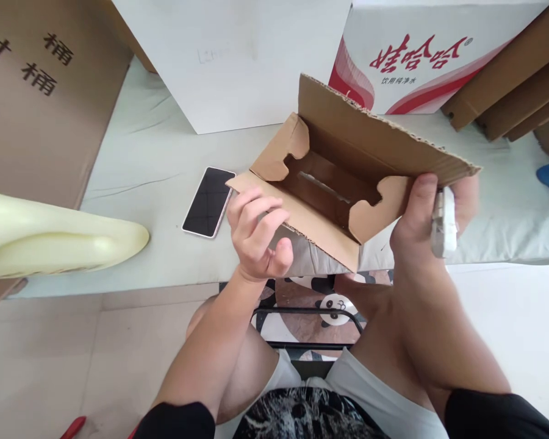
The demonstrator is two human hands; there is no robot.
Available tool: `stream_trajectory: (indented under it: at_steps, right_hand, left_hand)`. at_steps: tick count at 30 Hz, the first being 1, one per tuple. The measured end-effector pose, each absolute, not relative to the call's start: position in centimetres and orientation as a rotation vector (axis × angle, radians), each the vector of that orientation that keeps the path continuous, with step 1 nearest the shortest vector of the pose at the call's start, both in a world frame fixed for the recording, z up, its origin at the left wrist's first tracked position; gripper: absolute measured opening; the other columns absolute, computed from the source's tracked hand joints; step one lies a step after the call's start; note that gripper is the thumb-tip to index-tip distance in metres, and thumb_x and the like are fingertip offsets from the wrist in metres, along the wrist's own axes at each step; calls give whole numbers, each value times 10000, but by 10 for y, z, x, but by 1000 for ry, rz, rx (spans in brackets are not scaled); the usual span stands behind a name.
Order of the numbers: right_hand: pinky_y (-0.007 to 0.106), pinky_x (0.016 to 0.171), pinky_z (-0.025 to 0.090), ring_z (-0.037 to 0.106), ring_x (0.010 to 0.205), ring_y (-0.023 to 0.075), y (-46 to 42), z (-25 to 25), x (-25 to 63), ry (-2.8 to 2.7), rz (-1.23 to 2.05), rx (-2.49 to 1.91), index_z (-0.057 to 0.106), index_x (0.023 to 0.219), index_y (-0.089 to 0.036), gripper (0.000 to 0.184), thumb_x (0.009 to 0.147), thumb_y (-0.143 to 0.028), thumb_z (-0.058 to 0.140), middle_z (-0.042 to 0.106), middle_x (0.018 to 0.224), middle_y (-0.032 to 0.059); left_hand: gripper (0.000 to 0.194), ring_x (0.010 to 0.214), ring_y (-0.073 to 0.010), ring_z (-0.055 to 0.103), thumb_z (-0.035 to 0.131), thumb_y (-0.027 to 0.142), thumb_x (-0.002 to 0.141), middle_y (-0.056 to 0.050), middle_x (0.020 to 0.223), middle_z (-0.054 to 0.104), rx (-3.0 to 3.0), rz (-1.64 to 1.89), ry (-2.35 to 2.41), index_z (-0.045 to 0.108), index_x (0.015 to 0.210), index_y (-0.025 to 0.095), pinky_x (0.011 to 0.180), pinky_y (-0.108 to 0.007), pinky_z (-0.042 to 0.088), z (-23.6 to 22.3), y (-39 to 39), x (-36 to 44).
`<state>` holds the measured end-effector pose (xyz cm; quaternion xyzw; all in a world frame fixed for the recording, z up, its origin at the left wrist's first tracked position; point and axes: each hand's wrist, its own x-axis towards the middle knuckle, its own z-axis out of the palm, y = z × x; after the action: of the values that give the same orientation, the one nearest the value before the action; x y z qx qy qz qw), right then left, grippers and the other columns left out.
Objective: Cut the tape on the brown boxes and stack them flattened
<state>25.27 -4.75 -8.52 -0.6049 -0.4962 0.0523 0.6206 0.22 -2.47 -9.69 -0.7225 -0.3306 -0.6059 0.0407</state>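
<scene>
A small brown cardboard box (329,167) is tilted above the covered surface, its top flaps raised and its inside facing me. Notched side flaps stand at both of its ends, and a pale slit shows at the bottom. My right hand (423,213) grips the box's right end, thumb on the side flap. A small white, partly clear object (444,222) is also tucked in that hand; its kind is unclear. My left hand (258,235) is at the near flap's left corner, fingers loosely bent and apart, thumb free. Whether it touches the flap is hard to tell.
A phone (208,201) lies left of the box on the pale cloth-covered surface (141,183). Behind stand a large white box (251,61) and a red-and-white carton (421,73). Folded cardboard (507,85) is at right. A pale yellow object (64,238) juts in from the left.
</scene>
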Motion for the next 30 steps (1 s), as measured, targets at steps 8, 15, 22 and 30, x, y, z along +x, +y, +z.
stream_trajectory:
  at_steps: [8, 15, 22, 30]
  right_hand:
    - [435, 971, 602, 749, 883, 200, -49, -77, 241, -1296, -48, -1143, 648, 960, -261, 187, 987, -446, 654, 738, 907, 9]
    - [500, 1143, 531, 782, 983, 198, -53, -76, 241, -1638, 114, -848, 645, 938, -250, 198, 995, -440, 641, 790, 1037, 10]
    - [597, 1204, 424, 616, 1381, 261, -44, -91, 256, -1360, 330, -889, 464, 1049, -325, 516, 815, -689, 745, 702, 1347, 16]
    - [312, 751, 548, 674, 844, 167, -21, -136, 295, -967, 821, -1132, 423, 979, -275, 651, 703, -755, 764, 628, 933, -32]
  left_hand:
    - [277, 567, -142, 572, 638, 400, 851, 25, 699, 608, -2214, -1584, -2078, 648, 1048, 207, 611, -291, 493, -87, -19, -15]
    - [599, 1070, -325, 669, 843, 441, 667, -91, 1136, 685, -2184, -1296, -2372, 631, 1195, 251, 897, -441, 554, -96, -6, -13]
    - [290, 926, -238, 696, 618, 468, 907, -42, 927, 732, -2072, -2013, -2346, 707, 969, 199, 920, -365, 539, -108, 6, -18]
    - [511, 997, -249, 748, 824, 616, 731, -85, 1078, 781, -1739, -2792, -2356, 733, 993, 187, 917, -358, 616, -127, 20, -23]
